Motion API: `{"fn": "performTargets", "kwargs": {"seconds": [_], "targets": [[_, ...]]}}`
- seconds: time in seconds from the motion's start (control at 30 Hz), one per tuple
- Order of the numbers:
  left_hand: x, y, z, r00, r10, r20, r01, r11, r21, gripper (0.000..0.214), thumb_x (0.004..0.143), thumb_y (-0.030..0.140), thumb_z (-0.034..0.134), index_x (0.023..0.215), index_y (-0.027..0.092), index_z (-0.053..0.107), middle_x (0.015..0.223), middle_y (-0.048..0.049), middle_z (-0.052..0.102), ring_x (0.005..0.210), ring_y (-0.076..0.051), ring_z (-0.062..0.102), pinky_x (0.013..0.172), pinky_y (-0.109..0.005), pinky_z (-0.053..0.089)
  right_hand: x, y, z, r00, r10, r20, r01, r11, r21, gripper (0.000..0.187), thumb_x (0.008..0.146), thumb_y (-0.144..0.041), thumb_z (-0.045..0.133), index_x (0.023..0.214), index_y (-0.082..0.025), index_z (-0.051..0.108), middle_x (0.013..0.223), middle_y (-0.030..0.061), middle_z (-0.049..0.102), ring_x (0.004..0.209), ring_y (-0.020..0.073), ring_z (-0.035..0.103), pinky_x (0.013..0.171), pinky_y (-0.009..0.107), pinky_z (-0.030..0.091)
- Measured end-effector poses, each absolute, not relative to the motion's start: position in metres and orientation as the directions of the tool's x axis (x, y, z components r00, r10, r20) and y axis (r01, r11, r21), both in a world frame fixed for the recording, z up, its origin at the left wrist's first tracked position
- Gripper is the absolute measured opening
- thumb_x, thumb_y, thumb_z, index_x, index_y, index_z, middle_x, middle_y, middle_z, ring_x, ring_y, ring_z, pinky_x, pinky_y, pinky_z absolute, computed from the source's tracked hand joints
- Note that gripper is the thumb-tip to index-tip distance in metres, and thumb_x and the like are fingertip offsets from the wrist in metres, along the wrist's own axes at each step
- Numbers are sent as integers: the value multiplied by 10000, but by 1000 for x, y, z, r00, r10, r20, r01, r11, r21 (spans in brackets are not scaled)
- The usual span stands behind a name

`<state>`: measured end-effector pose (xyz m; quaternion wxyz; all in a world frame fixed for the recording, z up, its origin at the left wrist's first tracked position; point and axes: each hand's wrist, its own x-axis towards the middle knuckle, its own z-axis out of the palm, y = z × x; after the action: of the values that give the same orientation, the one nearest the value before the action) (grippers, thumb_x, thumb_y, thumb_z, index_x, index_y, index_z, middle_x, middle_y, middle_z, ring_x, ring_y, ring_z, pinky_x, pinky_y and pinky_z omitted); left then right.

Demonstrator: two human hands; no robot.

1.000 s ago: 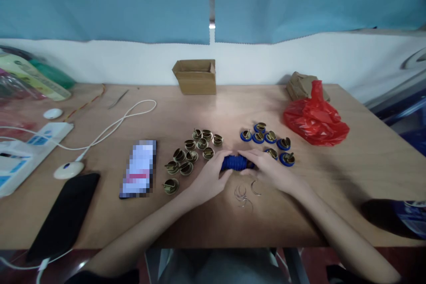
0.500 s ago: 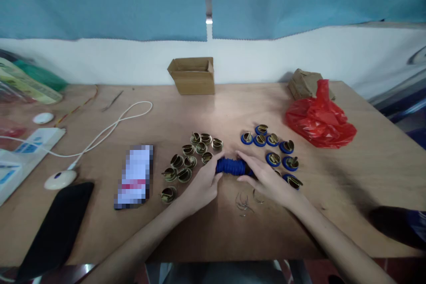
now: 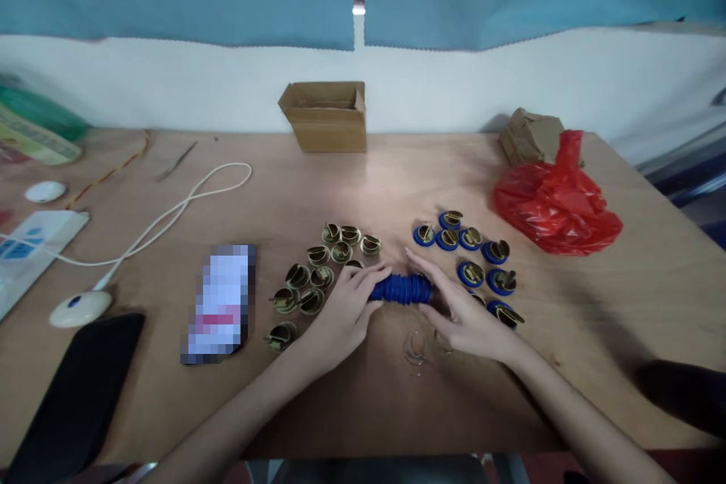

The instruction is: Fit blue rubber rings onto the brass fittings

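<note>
A row of stacked blue rings (image 3: 401,289) lies on its side on the wooden table (image 3: 363,189). My left hand (image 3: 343,310) presses its left end with curled fingers. My right hand (image 3: 462,314) cups its right end. Several brass-coloured caps (image 3: 321,272) lie loose to the left of my left hand. Several blue-rimmed caps with brass centres (image 3: 473,257) lie right of my right hand. A few thin wire rings (image 3: 417,348) rest on the table just below the blue stack, between my wrists.
A red plastic bag (image 3: 553,204) and brown paper (image 3: 530,138) sit at the back right. A small cardboard box (image 3: 326,117) stands at the back edge. To the left lie two phones (image 3: 221,301), a white cable (image 3: 170,215), a white mouse-like device (image 3: 79,308).
The view shifted slightly. My hands slid a little nearer and spread apart along the blue stack, which now shows more of its length between them.
</note>
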<state>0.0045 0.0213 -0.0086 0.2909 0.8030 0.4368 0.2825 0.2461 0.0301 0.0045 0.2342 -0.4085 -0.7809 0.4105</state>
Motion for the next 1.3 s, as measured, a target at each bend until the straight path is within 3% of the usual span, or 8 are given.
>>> {"fn": "performTargets", "kwargs": {"seconds": [0.13,0.27,0.37,0.53,0.67,0.93,1.2,1.3], "targets": [[2,21,-7,446,882,153,539,-402,741,520,951,52,519,1434,238,466,1406,-124,540,1305,-268,503,1121,-517,432,246,31,-1,-528,849,0,345,214,-914,695,940,-165,533,1549,-326,240,1643,90,299,1500,264,341,1161,524,420],[-2,23,-7,447,886,118,513,-363,778,541,935,37,546,1425,253,463,1376,-101,550,1295,-240,527,1121,-470,444,247,34,-7,-487,872,-46,265,98,-959,578,933,-214,573,1442,-339,330,1614,103,358,1490,271,359,1034,469,548],[-4,25,-6,463,880,102,511,-360,781,540,920,23,564,1402,252,478,1366,-90,562,1289,-236,535,1122,-461,444,248,35,-2,-526,846,-82,339,121,-933,544,954,-245,564,1443,-329,340,1635,98,326,1494,277,351,1103,507,488],[-9,30,-4,508,855,106,470,-379,797,522,917,49,598,1387,245,487,1338,-83,588,1254,-228,564,1098,-437,467,248,34,5,-585,807,-82,498,278,-822,623,1012,-254,452,1567,-290,169,1671,92,233,1528,265,273,1240,569,249],[-9,31,-4,511,851,123,426,-375,824,497,917,59,593,1366,253,506,1284,-78,612,1171,-220,613,1025,-421,519,248,33,2,-582,809,-76,513,293,-807,571,1017,-244,425,1539,-272,195,1660,108,258,1511,254,317,1229,544,298],[-7,30,-4,456,880,130,424,-344,838,458,886,79,625,1312,234,564,1203,-75,657,1032,-197,661,911,-369,561,247,33,2,-601,797,-56,492,314,-812,503,1026,-266,432,1496,-270,251,1673,110,227,1530,258,263,1228,551,287],[-11,31,-5,438,885,160,486,-382,786,452,848,79,671,1265,228,582,1132,-70,700,1039,-238,648,911,-439,563,248,33,1,-567,821,-65,496,277,-823,396,1042,-290,396,1429,-259,318,1673,146,212,1496,295,345,1105,515,485],[-11,31,-6,460,870,178,468,-408,784,472,873,80,641,1309,241,559,1198,-78,697,1091,-244,647,949,-467,554,248,34,2,-566,823,-38,508,312,-803,413,1035,-290,417,1441,-261,348,1647,140,291,1472,303,389,1111,515,477]]}}
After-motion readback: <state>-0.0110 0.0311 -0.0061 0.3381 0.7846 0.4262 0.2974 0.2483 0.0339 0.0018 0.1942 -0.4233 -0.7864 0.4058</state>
